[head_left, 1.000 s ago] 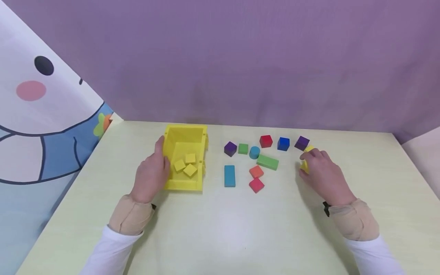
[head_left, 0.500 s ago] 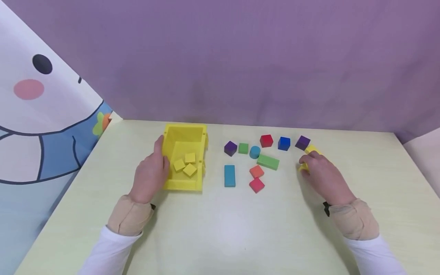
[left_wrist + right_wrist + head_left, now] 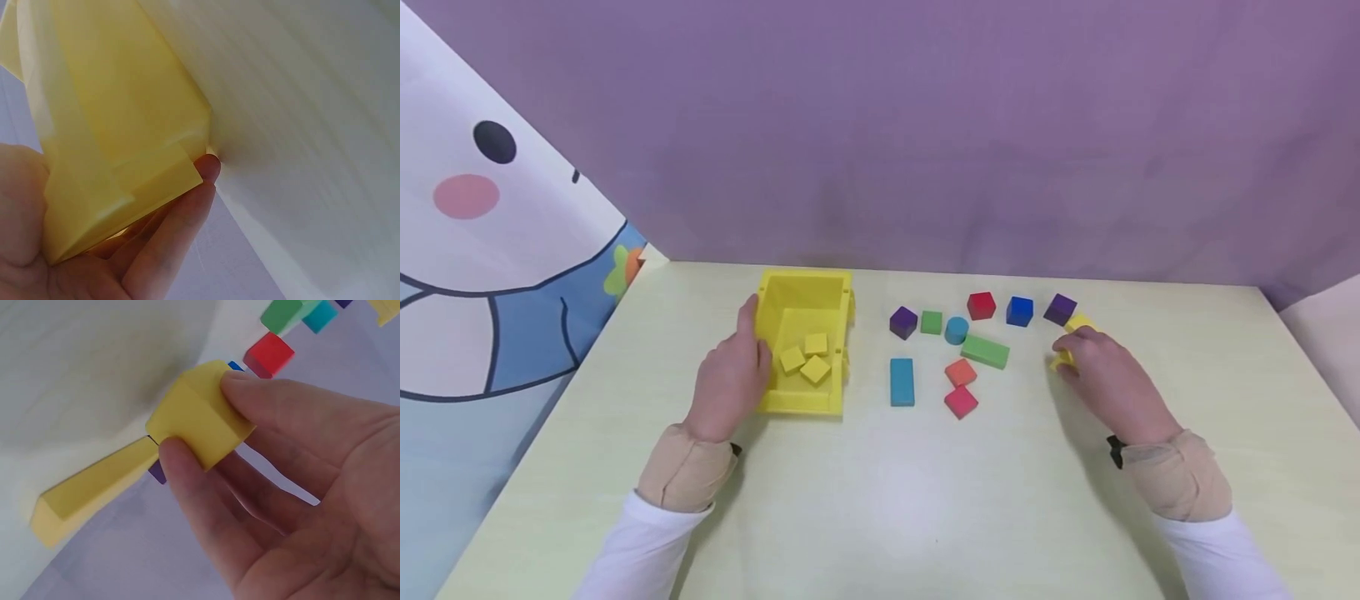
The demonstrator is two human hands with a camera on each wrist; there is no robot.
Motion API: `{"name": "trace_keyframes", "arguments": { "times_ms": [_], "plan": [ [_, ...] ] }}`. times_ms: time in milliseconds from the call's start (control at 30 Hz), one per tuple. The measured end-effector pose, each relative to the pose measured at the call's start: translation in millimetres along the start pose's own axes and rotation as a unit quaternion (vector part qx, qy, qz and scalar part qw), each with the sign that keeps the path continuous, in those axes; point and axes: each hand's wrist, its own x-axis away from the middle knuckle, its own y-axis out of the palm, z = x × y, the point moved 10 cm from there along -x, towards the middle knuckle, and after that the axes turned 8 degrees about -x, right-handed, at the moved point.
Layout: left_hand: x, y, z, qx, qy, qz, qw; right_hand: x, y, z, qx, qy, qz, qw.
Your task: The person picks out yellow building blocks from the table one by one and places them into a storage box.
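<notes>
Pale table [image 3: 910, 500] bearing two purple cubes [image 3: 903, 322], green square [image 3: 931, 322], teal cylinder [image 3: 956, 330], red cube [image 3: 981, 306], blue cube [image 3: 1019, 311], green bar [image 3: 985, 352] and teal bar [image 3: 902, 382].

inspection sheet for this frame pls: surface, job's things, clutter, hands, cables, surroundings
Surface: pale green table, flat, bare in front.
Job's things: yellow bin holding three yellow blocks; yellow block pinched in the right fingers; second yellow block lying beside it.
Clutter: loose blocks right of the bin: two purple, green cube, teal cylinder, red cube, blue cube, green bar, teal bar, orange and pink.
Hands: left hand rests against the bin's left wall; right hand grips the yellow block.
Cables: nothing seen.
Surroundings: purple backdrop; cartoon panel on the left.
</notes>
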Motion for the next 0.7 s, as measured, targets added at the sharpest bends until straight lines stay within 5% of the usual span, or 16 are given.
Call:
{"name": "trace_keyframes", "arguments": {
  "times_ms": [700],
  "plan": [
    [-0.8, 0.9, -1.8, 0.001, 0.005, 0.013, 0.9999, -17.0, -34.6, -46.8, -0.019, -0.026, 0.050, 0.998]
  ]
}}
